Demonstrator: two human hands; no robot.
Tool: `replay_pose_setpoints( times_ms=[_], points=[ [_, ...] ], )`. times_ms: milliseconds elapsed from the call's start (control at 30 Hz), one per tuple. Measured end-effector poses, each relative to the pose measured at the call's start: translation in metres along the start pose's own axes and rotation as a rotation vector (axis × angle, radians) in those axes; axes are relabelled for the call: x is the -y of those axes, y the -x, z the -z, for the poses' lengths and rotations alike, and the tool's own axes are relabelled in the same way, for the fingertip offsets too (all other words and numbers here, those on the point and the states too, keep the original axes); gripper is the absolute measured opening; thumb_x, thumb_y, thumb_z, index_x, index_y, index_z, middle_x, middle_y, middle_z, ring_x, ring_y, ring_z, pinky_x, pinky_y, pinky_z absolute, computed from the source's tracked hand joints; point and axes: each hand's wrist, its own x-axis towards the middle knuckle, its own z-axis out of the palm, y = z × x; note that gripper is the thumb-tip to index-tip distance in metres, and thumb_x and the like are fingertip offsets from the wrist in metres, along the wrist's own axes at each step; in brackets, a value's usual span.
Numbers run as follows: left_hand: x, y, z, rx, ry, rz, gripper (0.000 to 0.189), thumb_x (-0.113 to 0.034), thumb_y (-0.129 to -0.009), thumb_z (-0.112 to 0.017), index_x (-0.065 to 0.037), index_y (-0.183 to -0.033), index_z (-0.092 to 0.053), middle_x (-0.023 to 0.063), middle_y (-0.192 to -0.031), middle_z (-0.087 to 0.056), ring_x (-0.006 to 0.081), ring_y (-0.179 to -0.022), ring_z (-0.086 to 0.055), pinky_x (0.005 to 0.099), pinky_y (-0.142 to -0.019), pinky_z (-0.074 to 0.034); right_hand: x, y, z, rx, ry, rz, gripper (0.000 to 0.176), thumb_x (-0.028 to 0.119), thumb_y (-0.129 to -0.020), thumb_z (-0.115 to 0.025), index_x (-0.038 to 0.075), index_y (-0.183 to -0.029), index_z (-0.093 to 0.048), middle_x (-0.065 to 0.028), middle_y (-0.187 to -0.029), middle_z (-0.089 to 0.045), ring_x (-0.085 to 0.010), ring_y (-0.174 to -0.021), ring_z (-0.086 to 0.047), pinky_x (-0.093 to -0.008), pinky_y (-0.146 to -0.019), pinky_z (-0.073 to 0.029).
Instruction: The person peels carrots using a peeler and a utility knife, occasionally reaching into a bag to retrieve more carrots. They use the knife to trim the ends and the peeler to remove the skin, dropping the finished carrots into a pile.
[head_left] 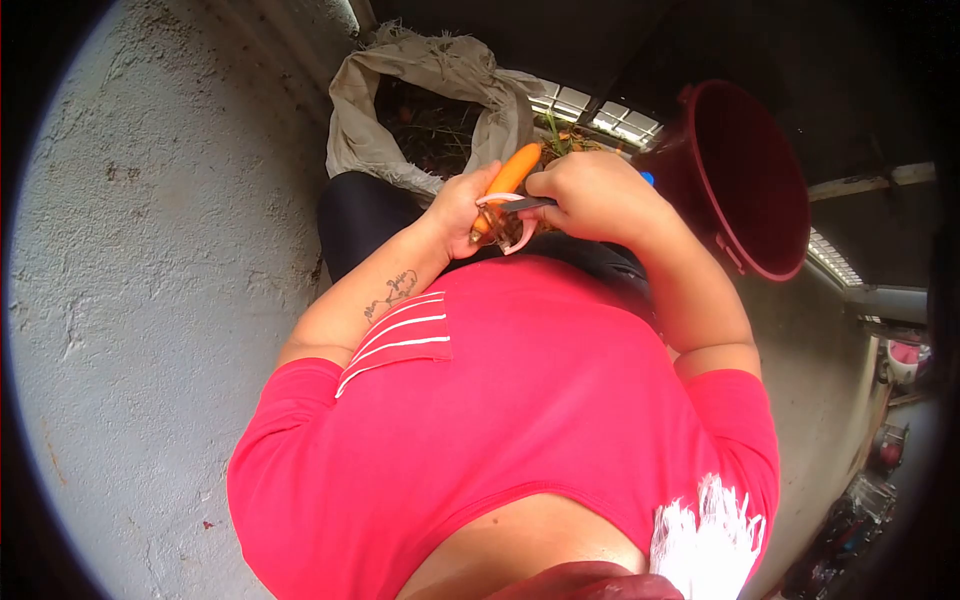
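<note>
My left hand is closed around an orange carrot, which points up and to the right. In my right hand is a pink and white peeler. Its two arms spread around the lower half of the carrot, and a dark strip shows beside my fingers. Brownish bits of peel cling near the peeler's head, though blur hides exactly where the blade touches. Most fingertips of my right hand are tucked out of sight. Both hands are held in front of my pink shirt, above my dark-clothed legs.
Beyond my hands an off-white woven sack stands with its rim rolled open and dark plant scraps inside. A large dark red bucket is at the right. A rough grey wall runs along my left. Assorted items lie far right.
</note>
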Motion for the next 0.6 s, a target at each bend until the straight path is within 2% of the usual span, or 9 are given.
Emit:
replay_pose_setpoints(
  times_ms=[100, 200, 300, 467, 600],
  points=[
    [-0.002, 0.006, 0.000, -0.068, -0.102, -0.012, 0.034, -0.038, -0.103, -0.039, -0.009, -0.108, -0.055, 0.0058, -0.073, -0.057, 0.0135, -0.049, -0.053, 0.0241, -0.040, -0.042, -0.009, -0.002, 0.004, -0.016, 0.020, 0.021, 0.023, 0.033, -0.083, -0.064, 0.010, -0.085, -0.070, -0.0130, -0.069, -0.065, -0.0349, -0.070, -0.065, -0.0461, -0.063, -0.051],
    [-0.002, 0.009, 0.012, 0.084, -0.199, -0.062, 0.030, -0.035, -0.104, -0.037, -0.010, -0.109, -0.052, 0.0071, -0.071, -0.054, 0.0137, -0.044, -0.046, 0.0238, -0.040, -0.040, -0.027, -0.001, 0.009, -0.070, 0.043, 0.017, 0.021, 0.031, -0.083, -0.064, 0.011, -0.084, -0.068, -0.0138, -0.071, -0.064, -0.0356, -0.071, -0.064, -0.0475, -0.061, -0.049],
    [-0.003, 0.013, 0.006, 0.106, -0.218, -0.104, 0.029, -0.035, -0.105, -0.036, -0.010, -0.109, -0.049, 0.0072, -0.068, -0.051, 0.0132, -0.043, -0.043, 0.0232, -0.039, -0.038, -0.037, 0.002, 0.018, -0.140, -0.010, 0.045, 0.024, 0.033, -0.084, -0.064, 0.009, -0.083, -0.066, -0.0139, -0.072, -0.064, -0.0362, -0.073, -0.063, -0.0473, -0.062, -0.049],
    [-0.001, 0.015, 0.010, 0.158, -0.266, -0.114, 0.030, -0.037, -0.105, -0.036, -0.010, -0.106, -0.048, 0.0074, -0.066, -0.050, 0.0126, -0.042, -0.042, 0.0223, -0.040, -0.036, -0.069, 0.001, 0.019, -0.111, -0.137, -0.071, 0.026, 0.036, -0.087, -0.063, 0.010, -0.087, -0.067, -0.0140, -0.074, -0.064, -0.0364, -0.076, -0.063, -0.0457, -0.064, -0.048],
    [-0.004, 0.018, 0.011, 0.180, -0.263, -0.097, 0.034, -0.039, -0.104, -0.036, -0.008, -0.104, -0.050, 0.0073, -0.064, -0.049, 0.0127, -0.042, -0.043, 0.0222, -0.040, -0.036, -0.102, 0.004, 0.004, -0.035, -0.001, -0.249, 0.025, 0.036, -0.089, -0.062, 0.013, -0.091, -0.071, -0.0143, -0.077, -0.065, -0.0357, -0.077, -0.064, -0.0457, -0.066, -0.048]
  ],
)
